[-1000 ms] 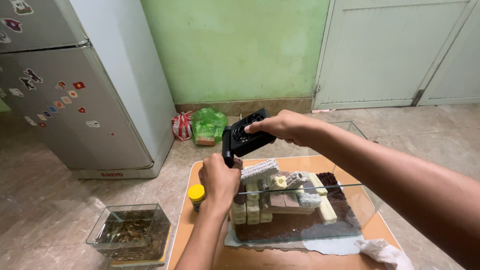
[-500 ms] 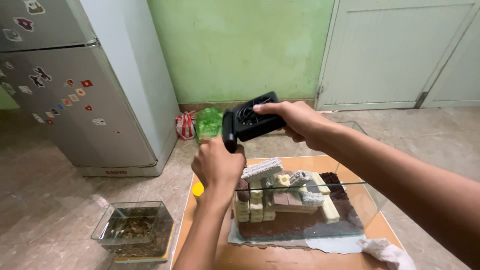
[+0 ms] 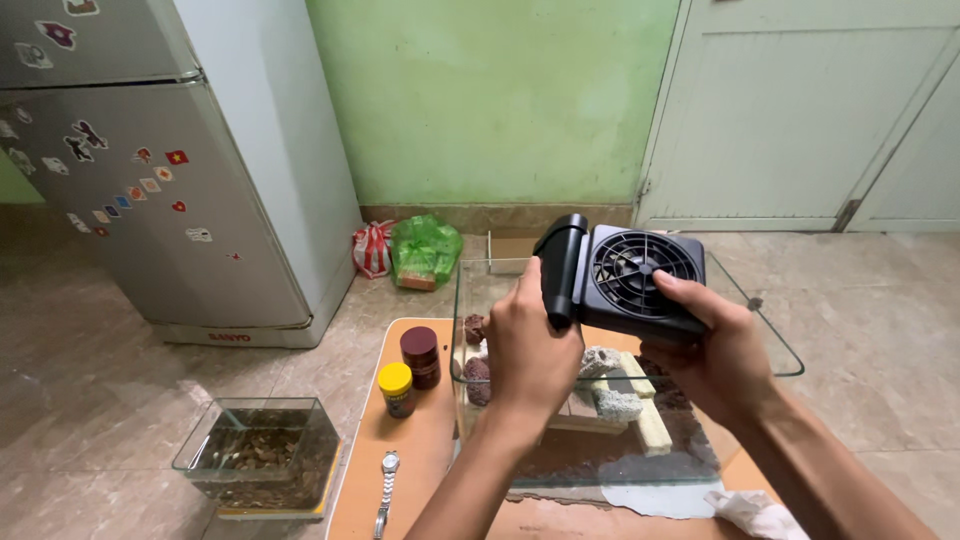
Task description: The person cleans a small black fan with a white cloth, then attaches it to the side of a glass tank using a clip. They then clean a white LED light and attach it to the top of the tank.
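Fan: a small black clip-on cooling fan was held above the glass aquarium on a low wooden table.
Left hand: fingers closed around the fan's clamp bracket.
Right hand: wrapped about the fan housing, thumb on the grille.
Beside tank: yellow-capped jar, dark jar, wristwatch.
Floor: smaller glass tank.

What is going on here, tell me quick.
A person holds a small black clip-on fan in both hands above a glass tank on a low wooden table. The left hand grips the clamp side; the right hand cradles the fan body. The tank holds stones and pale blocks. Beside it stand two small jars and a wristwatch lies on the table; a second glass tank sits on the floor.
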